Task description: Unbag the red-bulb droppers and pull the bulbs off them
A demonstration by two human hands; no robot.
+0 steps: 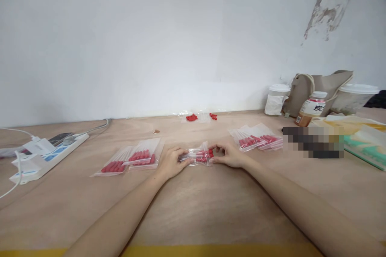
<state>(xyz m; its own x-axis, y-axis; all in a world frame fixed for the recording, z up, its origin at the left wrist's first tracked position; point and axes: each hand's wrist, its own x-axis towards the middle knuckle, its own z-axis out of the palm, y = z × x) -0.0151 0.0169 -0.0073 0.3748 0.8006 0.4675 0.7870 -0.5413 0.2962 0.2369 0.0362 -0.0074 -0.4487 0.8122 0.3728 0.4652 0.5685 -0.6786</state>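
A small clear plastic bag with red-tipped sticks point(199, 156) lies on the wooden table between my hands. My left hand point(172, 162) pinches its left end, fingers closed on the plastic. At the bag's right end, by the red tips, my right hand point(228, 154) grips it with curled fingers. Two filled bags of the same kind point(131, 160) rest to the left of my left hand. Further filled bags point(256, 138) lie to the right, beyond my right hand.
Loose red caps on plastic point(199, 117) sit near the wall. A white power strip with plugs and cables point(45, 154) is at the left. At the right stand a lidded cup point(277, 98), a bottle point(312, 108), a beige bag point(319, 86) and a green book point(366, 148).
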